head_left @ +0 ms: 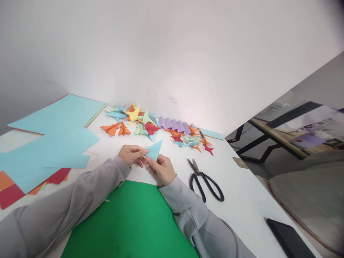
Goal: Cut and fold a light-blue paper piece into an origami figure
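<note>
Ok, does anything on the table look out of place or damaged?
Nothing looks spilled, and the blue folded piece in the left hand and right hand shows no visible tear. Blue sheets at left lie askew, overlapping unevenly. The scissors lie with blades parted, and a black device sits near the right edge of the table.

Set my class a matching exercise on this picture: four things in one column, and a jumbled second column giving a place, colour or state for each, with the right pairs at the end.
Things
1. Paper triangle
2. Scissors
3. Pleated strip
4. Flat device

Descriptions
A. Purple, near the wall
B. Blades slightly apart, to the right of the hands
C. Black, near the right edge of the table
D. Light blue, held by the left hand and right hand

Right pairs
1-D, 2-B, 3-A, 4-C
</note>
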### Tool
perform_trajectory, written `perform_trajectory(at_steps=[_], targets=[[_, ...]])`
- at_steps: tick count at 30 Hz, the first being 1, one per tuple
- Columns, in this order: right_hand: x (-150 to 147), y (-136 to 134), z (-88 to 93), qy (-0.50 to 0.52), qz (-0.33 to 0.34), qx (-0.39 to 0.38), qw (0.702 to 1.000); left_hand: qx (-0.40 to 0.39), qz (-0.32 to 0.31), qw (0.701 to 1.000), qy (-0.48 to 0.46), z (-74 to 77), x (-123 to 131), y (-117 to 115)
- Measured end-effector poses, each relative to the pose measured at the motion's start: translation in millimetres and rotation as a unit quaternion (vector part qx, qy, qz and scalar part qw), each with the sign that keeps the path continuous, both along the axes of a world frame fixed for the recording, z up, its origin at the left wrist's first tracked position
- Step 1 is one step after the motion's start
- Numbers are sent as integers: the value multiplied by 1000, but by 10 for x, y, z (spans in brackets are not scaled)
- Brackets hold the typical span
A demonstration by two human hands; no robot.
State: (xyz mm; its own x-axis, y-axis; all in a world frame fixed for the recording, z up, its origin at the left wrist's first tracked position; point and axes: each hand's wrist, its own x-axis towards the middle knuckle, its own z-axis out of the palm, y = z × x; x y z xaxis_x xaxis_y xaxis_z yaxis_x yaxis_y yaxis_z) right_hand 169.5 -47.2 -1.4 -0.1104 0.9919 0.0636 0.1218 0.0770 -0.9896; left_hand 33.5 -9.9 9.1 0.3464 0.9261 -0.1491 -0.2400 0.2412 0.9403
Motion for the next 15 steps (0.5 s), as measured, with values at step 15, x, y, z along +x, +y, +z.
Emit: perform_trajectory(at_steps=[15], targets=[[33, -9, 82, 26, 44, -11, 999, 100, -36, 988, 108, 23, -11, -60]])
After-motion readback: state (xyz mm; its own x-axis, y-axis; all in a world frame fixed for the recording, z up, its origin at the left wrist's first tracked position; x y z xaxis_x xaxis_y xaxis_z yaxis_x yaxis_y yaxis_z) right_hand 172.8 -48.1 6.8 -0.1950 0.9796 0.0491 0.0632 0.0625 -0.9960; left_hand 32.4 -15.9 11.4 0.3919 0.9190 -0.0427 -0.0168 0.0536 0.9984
